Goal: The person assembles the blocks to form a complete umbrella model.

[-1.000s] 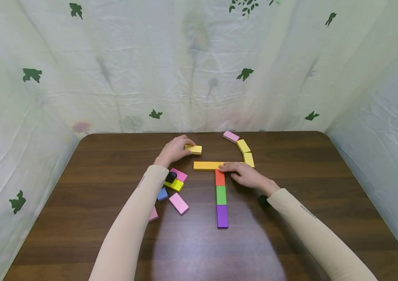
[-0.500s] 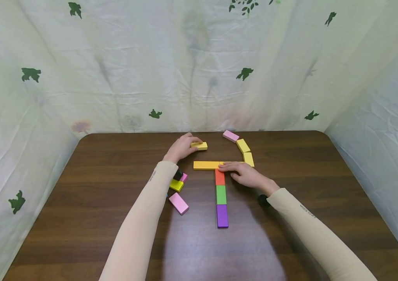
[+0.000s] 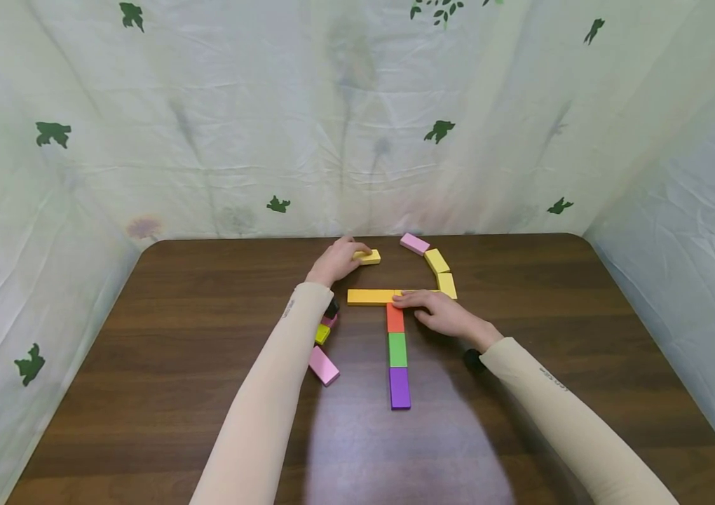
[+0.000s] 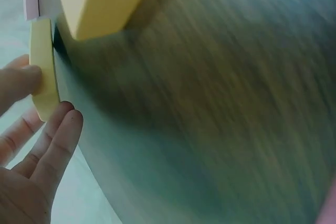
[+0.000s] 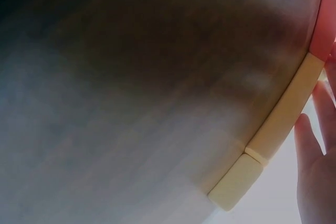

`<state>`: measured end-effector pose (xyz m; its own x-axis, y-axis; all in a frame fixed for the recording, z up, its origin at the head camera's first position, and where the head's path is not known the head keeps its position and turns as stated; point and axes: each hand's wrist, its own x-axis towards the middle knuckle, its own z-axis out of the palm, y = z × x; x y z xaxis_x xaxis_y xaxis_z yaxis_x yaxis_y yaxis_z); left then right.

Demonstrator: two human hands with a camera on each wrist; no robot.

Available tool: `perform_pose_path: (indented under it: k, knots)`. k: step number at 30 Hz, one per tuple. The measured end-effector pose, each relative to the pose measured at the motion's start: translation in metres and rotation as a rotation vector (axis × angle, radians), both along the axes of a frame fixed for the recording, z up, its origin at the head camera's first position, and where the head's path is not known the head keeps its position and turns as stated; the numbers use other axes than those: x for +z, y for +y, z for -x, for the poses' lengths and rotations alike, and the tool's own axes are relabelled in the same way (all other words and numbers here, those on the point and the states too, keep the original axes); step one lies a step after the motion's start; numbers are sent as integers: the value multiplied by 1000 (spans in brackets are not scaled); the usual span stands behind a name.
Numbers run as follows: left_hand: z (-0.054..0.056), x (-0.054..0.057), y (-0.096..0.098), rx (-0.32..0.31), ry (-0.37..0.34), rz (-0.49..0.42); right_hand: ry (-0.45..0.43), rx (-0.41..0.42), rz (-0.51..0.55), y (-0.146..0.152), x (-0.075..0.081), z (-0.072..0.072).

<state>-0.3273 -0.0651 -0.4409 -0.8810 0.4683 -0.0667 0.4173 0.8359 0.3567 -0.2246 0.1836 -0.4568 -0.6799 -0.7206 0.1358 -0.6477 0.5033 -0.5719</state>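
Note:
My left hand [image 3: 335,261] pinches a light yellow block [image 3: 369,257] between thumb and fingers, beyond the left orange block [image 3: 370,297]. In the left wrist view that yellow block [image 4: 44,69] stands between the thumb and fingertips. My right hand [image 3: 438,311] has its fingertips at the inner end of the right orange block [image 5: 286,109], by the top of the red block [image 3: 395,318]. Its fingers are extended. Below the red block run a green block [image 3: 398,349] and a purple block [image 3: 399,388] in a straight column.
Two light yellow blocks [image 3: 437,261] and a pink block [image 3: 415,243] curve from the orange row's right end toward the back edge. Beside the left forearm lie a pink block [image 3: 324,365] and a lime-yellow block [image 3: 322,334], partly covered. A printed curtain [image 3: 357,140] hangs behind the brown table [image 3: 521,280].
My left hand has moved right and slightly back with the yellow block, nearing the pink block. Its forearm now covers more of the loose blocks. The right hand has stayed in place.

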Motion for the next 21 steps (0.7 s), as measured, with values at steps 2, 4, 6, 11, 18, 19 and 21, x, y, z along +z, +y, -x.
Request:
perform_pose_path:
  k: [2,4,6,11,18,19,21]
  knots:
    - [0,1,3,9,-8,5,1,2,-2,0,0,0]
    - [0,2,6,13,-17,8,4,3,-3,0,0,0]
    - [-1,3,9,15,-27,8,8,5,-3,-1,1,0]
    - [-3,5,15,-3,-4,37,-1,-1,-1,-1,2,-1]
    - [-12,8,25,-83,37,149,3,-1,3,0,1,-1]
    - [-13,9,26,-85,33,168,4,0,5,0,1,-1]
    - [-15,11,29,-79,26,205,2,1,10,0,1,-1]
